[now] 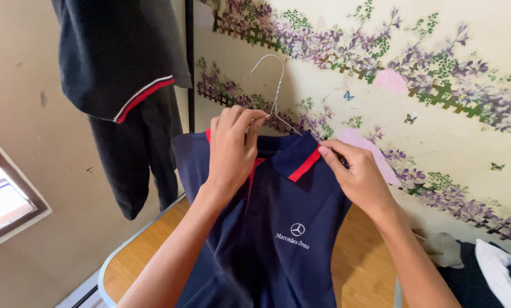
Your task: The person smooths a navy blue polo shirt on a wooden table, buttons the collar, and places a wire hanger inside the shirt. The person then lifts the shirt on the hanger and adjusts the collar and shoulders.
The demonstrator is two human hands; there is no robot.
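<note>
Navy polo shirt [272,228] with a red-edged collar hangs upright between the two hands, its front facing the camera and a small white emblem on the chest below the right-hand grip. A thin wire hanger [274,94] sits inside the neck opening, its hook rising above both grips and its shoulder wire running down under the collar. The left hand [231,149] is closed around the base of the hanger's neck together with the near collar edge, fingers curled tight over the top. The right hand [358,174] pinches the other side of the collar at the shoulder, thumb and fingertips pressed narrow on the fabric just beside the red stripe. Below the grips the shirt body drapes down over a wooden table [136,256] with a pale rim. Above and to the left of the left hand, a dark garment [121,57] with a red and white trimmed sleeve hangs from a black pole [190,63]. Behind both hands runs wallpaper [438,74] printed with purple flowers. Lower right of the right hand lies a heap of clothes [489,268], dark and white.
</note>
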